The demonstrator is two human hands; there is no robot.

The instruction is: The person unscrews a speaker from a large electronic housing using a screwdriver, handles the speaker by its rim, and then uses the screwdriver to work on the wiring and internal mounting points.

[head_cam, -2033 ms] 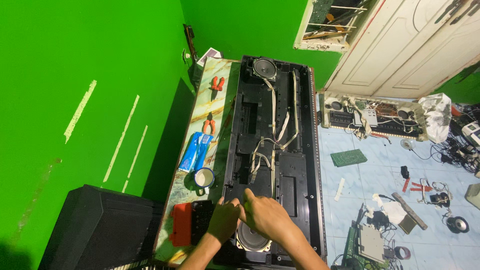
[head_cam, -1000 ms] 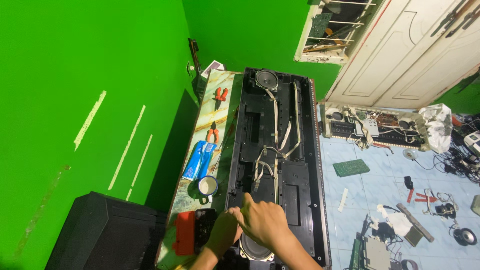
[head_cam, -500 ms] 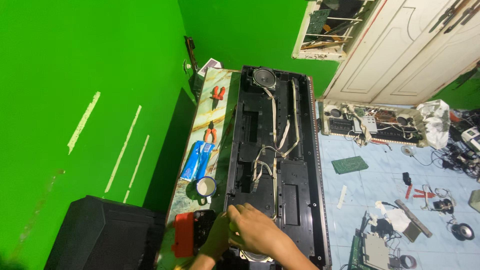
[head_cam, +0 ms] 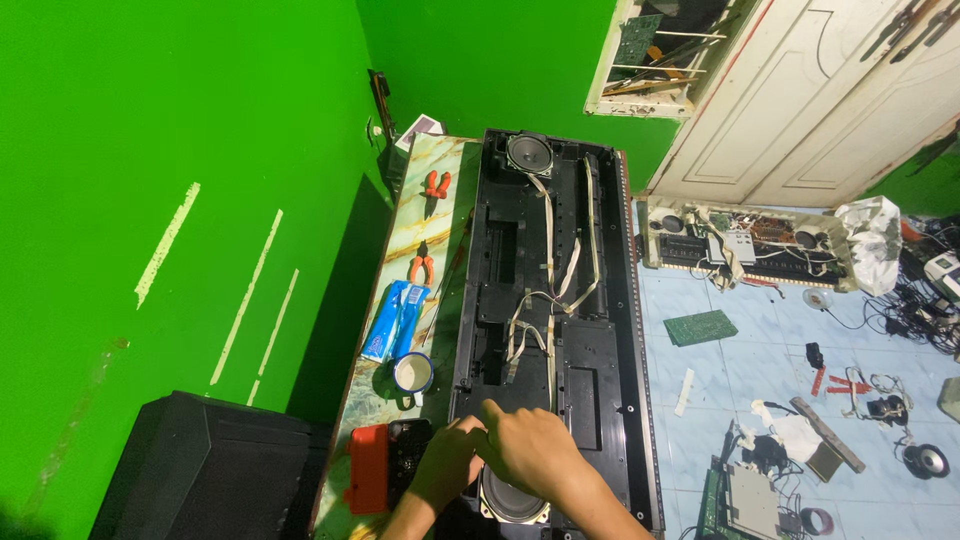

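Both hands work at the near end of a long black open casing (head_cam: 560, 300) lying lengthwise on the desk (head_cam: 440, 190), along its right edge. Left hand (head_cam: 447, 465) w/ fingers curled, on the casing's near left corner; can't tell if it grips anything. Right hand (head_cam: 530, 450) spread flat, fingers loosely apart, over the near round speaker (head_cam: 510, 500), partly hiding it. Second speaker (head_cam: 529, 154) at the far end, pale ribbon cables (head_cam: 552, 290) running btwn. Along the desk's left edge: red box (head_cam: 368, 468), cup (head_cam: 413, 372), blue packet (head_cam: 392, 318), orange-handled pliers (head_cam: 421, 266).
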